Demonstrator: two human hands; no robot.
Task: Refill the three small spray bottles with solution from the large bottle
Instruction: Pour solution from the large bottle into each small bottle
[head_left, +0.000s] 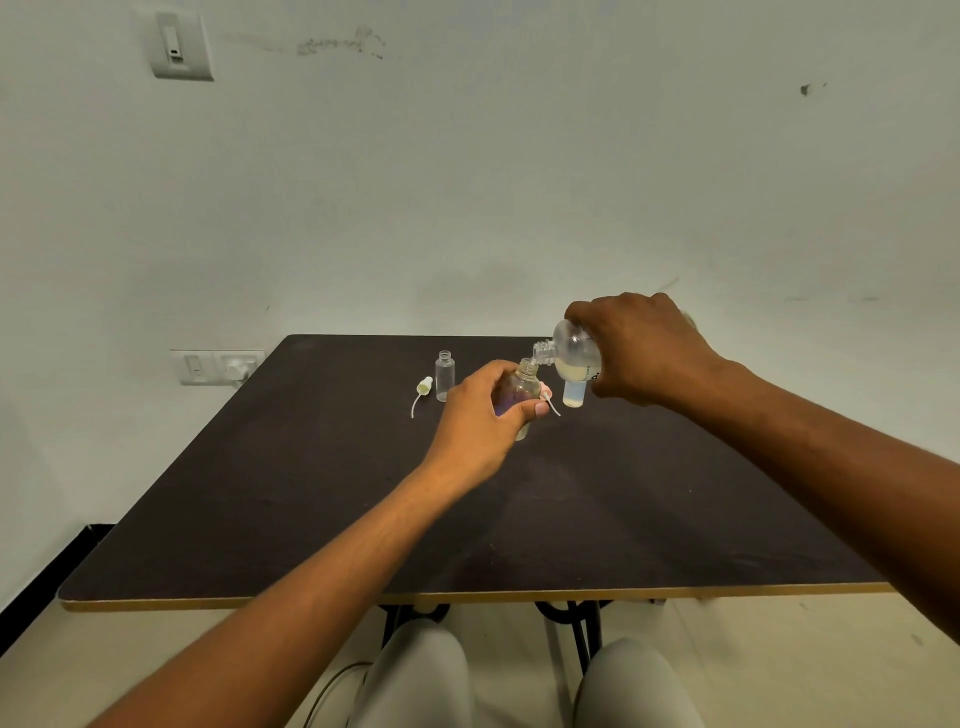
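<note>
Right hand (644, 348) grasping tilted large bottle (574, 353), mouth touching small bottle (519, 389) clasped in left hand (483, 410) above bench (311, 493).

The counter (322, 493) is dark brown, nearly black, with a pale tan front edge. On it, the empty small bottle (444, 375) is clear and colourless; left of it lies a white spray cap (423, 389). The tilted large bottle (574, 353) is clear, holding pale yellowish-white liquid. The wall (467, 156) behind the counter is off-white with dark smudges.
</note>
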